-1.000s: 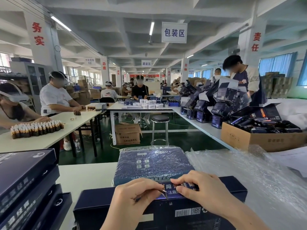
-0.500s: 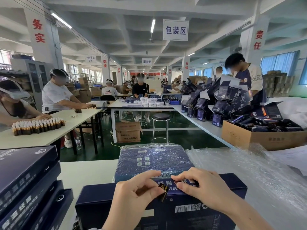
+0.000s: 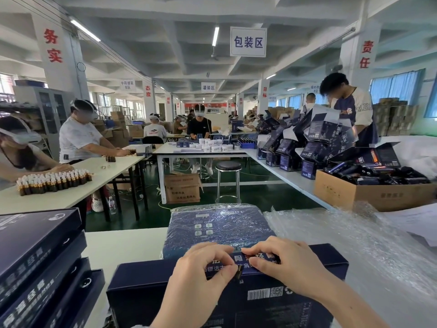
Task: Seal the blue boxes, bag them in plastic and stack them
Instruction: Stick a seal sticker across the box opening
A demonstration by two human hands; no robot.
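A dark blue box (image 3: 146,287) stands on its edge in front of me on the white table (image 3: 123,245). My left hand (image 3: 198,278) pinches a small dark and gold sticker (image 3: 238,272) at the box's top front edge. My right hand (image 3: 283,266) lies on the top of the box, its fingertips pressing beside the sticker. Behind the box lies a blue box wrapped in plastic (image 3: 220,226). A stack of unwrapped blue boxes (image 3: 40,263) sits at my left. Clear plastic bags (image 3: 343,240) lie in a heap at my right.
An open cardboard carton (image 3: 373,195) of dark items stands on the right table, with several open blue boxes (image 3: 314,140) behind it. People work at tables to the left and far ahead. A stool (image 3: 228,178) and a floor carton (image 3: 182,188) stand in the aisle.
Both hands have pressed closer onto the top edge of the box. The sticker, first held flat between the fingertips, now hangs over the front edge.
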